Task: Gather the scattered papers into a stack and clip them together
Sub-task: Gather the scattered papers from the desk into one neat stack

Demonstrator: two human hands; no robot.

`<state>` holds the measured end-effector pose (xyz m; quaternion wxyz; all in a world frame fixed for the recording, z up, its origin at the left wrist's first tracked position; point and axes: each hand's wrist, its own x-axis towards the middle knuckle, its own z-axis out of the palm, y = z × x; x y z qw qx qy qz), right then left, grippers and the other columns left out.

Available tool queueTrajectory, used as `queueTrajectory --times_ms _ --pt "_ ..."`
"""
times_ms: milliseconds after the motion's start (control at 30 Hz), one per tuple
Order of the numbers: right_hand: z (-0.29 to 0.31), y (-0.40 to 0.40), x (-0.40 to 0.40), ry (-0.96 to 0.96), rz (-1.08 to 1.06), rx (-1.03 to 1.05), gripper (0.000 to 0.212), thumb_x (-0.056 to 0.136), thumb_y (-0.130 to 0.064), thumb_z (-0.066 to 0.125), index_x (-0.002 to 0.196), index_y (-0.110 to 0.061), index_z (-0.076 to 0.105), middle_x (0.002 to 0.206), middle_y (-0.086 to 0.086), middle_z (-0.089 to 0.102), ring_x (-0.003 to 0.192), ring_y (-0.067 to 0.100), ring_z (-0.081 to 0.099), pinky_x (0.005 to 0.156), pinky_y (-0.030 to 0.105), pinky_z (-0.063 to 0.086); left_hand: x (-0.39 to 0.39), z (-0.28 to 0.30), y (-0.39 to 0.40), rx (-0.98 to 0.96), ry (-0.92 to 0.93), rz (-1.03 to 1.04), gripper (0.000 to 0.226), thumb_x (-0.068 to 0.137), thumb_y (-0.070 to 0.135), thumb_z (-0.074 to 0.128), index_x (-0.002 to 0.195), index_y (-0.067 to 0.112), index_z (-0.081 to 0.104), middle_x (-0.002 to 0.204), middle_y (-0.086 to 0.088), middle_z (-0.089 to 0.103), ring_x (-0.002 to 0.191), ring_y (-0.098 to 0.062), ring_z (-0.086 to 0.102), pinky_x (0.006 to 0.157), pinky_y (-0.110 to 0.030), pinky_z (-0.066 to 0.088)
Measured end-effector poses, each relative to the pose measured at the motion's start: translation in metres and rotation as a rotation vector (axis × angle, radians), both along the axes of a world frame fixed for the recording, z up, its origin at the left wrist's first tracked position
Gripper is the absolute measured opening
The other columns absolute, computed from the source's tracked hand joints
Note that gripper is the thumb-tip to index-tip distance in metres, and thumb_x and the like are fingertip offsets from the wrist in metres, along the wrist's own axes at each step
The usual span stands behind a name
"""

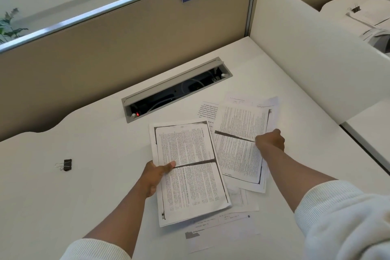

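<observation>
You're seeing matt photocopied paper sheets (190, 167), smooth matt white desk (84, 186), black metal binder clip (67, 164) lying at nine o'clock, ribbed knit sleeves (337, 207).
</observation>
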<state>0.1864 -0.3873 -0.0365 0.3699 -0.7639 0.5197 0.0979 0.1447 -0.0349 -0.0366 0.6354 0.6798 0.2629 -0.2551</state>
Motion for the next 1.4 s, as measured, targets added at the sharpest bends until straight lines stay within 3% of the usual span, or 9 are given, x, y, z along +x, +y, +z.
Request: queueTrajectory --times_ms 333,467,600,767,900,1067,1233,1300,1400 --pt "0.011 0.017 0.015 -0.279 -0.089 -0.106 0.035 0.098 -0.027 0.045 0.128 -0.01 0.049 0.116 0.02 0.063 0.104 0.04 0.061 0.083 0.042 0.048 -0.025 0.002 0.03 0.038 0.025 0.052 0.051 0.08 0.01 0.079 0.128 0.004 0.063 0.119 -0.014 0.071 0.109 -0.034 0.067 0.102 -0.058 0.047" --pt "0.016 0.026 0.025 -0.361 -0.189 -0.005 0.029 0.098 -0.031 0.044 0.116 -0.009 0.048 0.107 0.018 0.06 0.092 0.034 0.059 0.073 0.039 0.046 -0.037 0.004 0.044 0.063 0.033 0.076 0.051 0.08 0.011 0.08 0.127 0.004 0.063 0.117 -0.015 0.071 0.108 -0.034 0.068 0.1 -0.057 0.048" --pt "0.013 0.04 0.028 -0.414 -0.19 0.135 0.038 0.097 -0.036 0.045 0.123 -0.008 0.047 0.119 0.015 0.057 0.095 0.031 0.055 0.076 0.035 0.041 -0.047 0.005 0.052 0.07 0.039 0.102 0.049 0.08 0.011 0.08 0.125 0.005 0.064 0.117 -0.015 0.072 0.105 -0.033 0.069 0.098 -0.056 0.05" --pt "0.013 0.064 0.023 -0.404 0.159 0.313 0.063 0.097 -0.043 0.044 0.148 -0.009 0.029 0.15 0.011 0.039 0.134 0.029 0.041 0.101 0.032 0.034 -0.055 0.005 0.056 0.068 0.043 0.12 0.043 0.081 0.012 0.079 0.122 0.009 0.066 0.111 -0.012 0.074 0.1 -0.033 0.071 0.091 -0.057 0.054" --pt "0.014 0.085 0.011 -0.302 0.5 0.422 0.064 0.101 -0.04 0.038 0.153 -0.01 0.016 0.16 0.007 0.02 0.145 0.025 0.021 0.116 0.035 0.019 -0.058 0.003 0.058 0.053 0.032 0.146 0.044 0.08 0.014 0.08 0.122 0.011 0.066 0.111 -0.01 0.074 0.1 -0.031 0.07 0.093 -0.053 0.054" --pt "0.011 0.113 -0.007 -0.137 0.887 0.412 0.037 0.097 -0.018 0.042 0.133 -0.007 0.047 0.137 0.009 0.051 0.117 0.022 0.05 0.098 0.033 0.04 -0.061 0.002 0.06 0.062 0.056 0.2 0.039 0.088 0.028 0.073 0.124 0.014 0.066 0.108 0.002 0.073 0.106 -0.023 0.066 0.092 -0.036 0.047" --pt "0.005 0.13 -0.016 -0.126 0.944 0.391 0.019 0.093 -0.018 0.051 0.104 -0.004 0.059 0.105 0.009 0.063 0.082 0.014 0.054 0.07 0.027 0.044 -0.06 0.01 0.062 0.042 0.108 0.247 0.034 0.097 0.044 0.055 0.112 0.017 0.071 0.095 -0.001 0.079 0.082 -0.018 0.076 0.058 -0.027 0.056" --pt "0.004 0.136 -0.018 -0.13 0.969 0.392 0.023 0.093 -0.021 0.054 0.105 -0.002 0.061 0.103 0.01 0.065 0.083 0.016 0.056 0.069 0.027 0.045 -0.059 0.01 0.063 0.04 0.104 0.24 0.041 0.098 0.049 0.051 0.113 0.017 0.071 0.099 -0.002 0.078 0.087 -0.018 0.075 0.063 -0.028 0.056" --pt "0.004 0.144 -0.022 -0.137 1.008 0.415 0.025 0.094 -0.025 0.056 0.107 -0.006 0.064 0.102 0.004 0.064 0.09 0.016 0.059 0.07 0.023 0.046 -0.055 0.007 0.061 0.044 0.085 0.233 0.048 0.096 0.055 0.048 0.117 0.017 0.07 0.109 -0.003 0.076 0.102 -0.021 0.071 0.086 -0.036 0.055"
